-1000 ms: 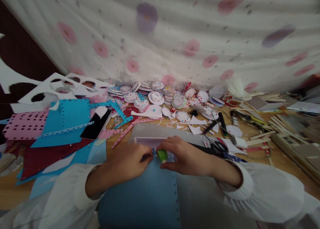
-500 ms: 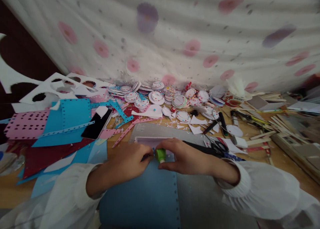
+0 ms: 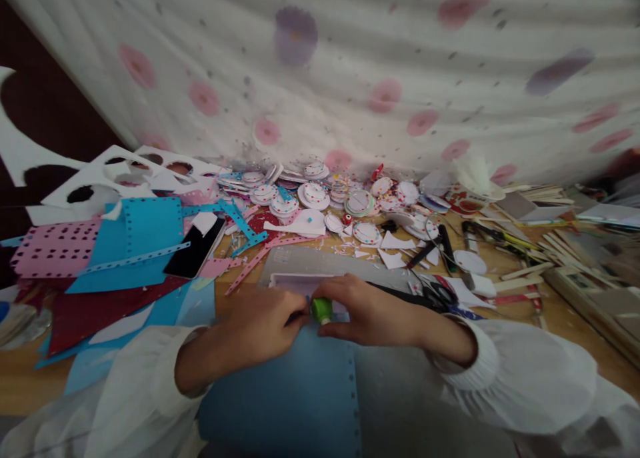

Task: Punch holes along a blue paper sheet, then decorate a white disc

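Observation:
My right hand [image 3: 357,311] is curled around a small green craft punch [image 3: 321,310], fingers over its top and thumb below. Close beside it, my left hand [image 3: 273,321] is closed in a pinch at the far edge of a blue sheet [image 3: 280,405]; its fingertips are partly hidden. A line of small holes runs down the sheet's right edge. Just beyond both hands sits a shallow pale lilac tray [image 3: 295,280], its near part covered by the hands and the sheet. The sheet lies over a grey mat [image 3: 400,391].
At left are punched blue paper [image 3: 150,231], pink paper [image 3: 55,248] and a phone [image 3: 193,255]. Decorated white discs [image 3: 313,195] pile up at the back. Scissors [image 3: 437,295], pliers [image 3: 447,248] and wooden sticks [image 3: 520,281] lie at right. A floral curtain [image 3: 350,65] hangs behind.
Hardly anything differs. Both hands, the green craft punch and the blue sheet keep almost the same place; the whole view has shifted very slightly.

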`<state>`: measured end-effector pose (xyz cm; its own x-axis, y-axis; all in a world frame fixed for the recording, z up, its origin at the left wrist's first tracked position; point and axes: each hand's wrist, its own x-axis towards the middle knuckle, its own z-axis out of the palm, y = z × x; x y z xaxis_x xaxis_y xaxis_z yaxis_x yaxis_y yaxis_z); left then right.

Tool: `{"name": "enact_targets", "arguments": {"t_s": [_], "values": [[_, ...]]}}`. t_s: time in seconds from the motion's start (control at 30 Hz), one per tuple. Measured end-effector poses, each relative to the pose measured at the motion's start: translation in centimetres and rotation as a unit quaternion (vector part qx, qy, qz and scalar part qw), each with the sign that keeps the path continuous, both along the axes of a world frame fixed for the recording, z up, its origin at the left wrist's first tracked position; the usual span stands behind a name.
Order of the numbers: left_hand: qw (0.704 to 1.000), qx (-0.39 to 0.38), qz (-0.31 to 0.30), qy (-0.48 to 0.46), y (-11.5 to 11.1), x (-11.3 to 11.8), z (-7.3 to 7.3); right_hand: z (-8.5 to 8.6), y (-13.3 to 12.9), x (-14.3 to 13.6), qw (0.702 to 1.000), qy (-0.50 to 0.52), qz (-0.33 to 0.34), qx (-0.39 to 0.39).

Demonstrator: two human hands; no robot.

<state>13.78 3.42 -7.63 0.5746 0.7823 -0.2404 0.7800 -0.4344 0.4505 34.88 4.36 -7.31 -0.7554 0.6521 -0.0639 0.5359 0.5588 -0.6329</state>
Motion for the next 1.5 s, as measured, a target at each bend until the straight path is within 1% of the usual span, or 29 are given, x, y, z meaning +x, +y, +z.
{"name": "enact_targets", "arguments": {"t_s": [0.1,0.2,0.3,0.4,0.5,0.6,0.7,0.77,0.87,1.0,1.07,1.13,1.27,1.4,1.5], "values": [[1.000,-0.006,-0.003,0.009,0.0,-0.1,0.0,0.1,0.1,0.1,1.000,0.009,0.007,-0.016],[1.000,-0.009,-0.005,0.012,0.0,-0.2,0.1,0.3,0.3,0.2,0.998,0.009,0.010,-0.058],[1.000,-0.012,-0.003,0.006,-0.1,-0.2,0.4,0.5,0.4,0.2,0.996,0.014,-0.006,-0.091],[1.000,-0.014,-0.002,0.003,-0.2,0.0,0.8,0.4,0.6,0.2,0.991,0.040,-0.019,-0.124],[1.000,-0.018,0.004,-0.003,-0.2,0.1,1.0,0.0,0.7,0.2,0.978,0.061,-0.030,-0.195],[0.999,-0.045,0.011,-0.024,-0.1,0.0,1.2,-0.6,1.0,0.3,0.961,0.073,-0.040,-0.263],[0.997,-0.074,0.013,-0.035,0.0,-0.2,1.4,-1.1,1.3,0.5,0.954,0.080,-0.033,-0.289],[0.996,-0.086,0.007,-0.036,0.2,-0.3,1.4,-1.3,1.5,0.7,0.954,0.075,-0.027,-0.289],[0.995,-0.092,-0.007,-0.041,0.6,-0.4,0.8,-1.2,1.6,0.7,0.962,0.052,-0.019,-0.266],[0.997,-0.061,0.009,-0.043,0.7,-0.2,0.1,-1.2,1.5,0.4,0.982,0.041,-0.010,-0.185],[0.998,-0.041,0.019,-0.035,0.5,0.0,0.1,-1.3,1.4,0.3,0.987,0.045,-0.006,-0.153],[0.999,-0.029,0.024,-0.022,0.2,0.3,0.5,-1.4,1.2,0.2,0.989,0.040,-0.004,-0.142],[0.999,-0.045,0.027,-0.010,-0.1,0.8,1.1,-1.1,1.1,0.2,0.991,0.019,0.008,-0.133],[0.999,-0.033,0.032,0.000,-0.2,0.9,1.0,-0.7,0.8,0.0,0.993,0.010,0.002,-0.121],[0.999,-0.015,0.035,0.004,-0.3,1.0,0.8,-0.7,0.3,-0.3,0.997,0.002,-0.015,-0.071]]}}
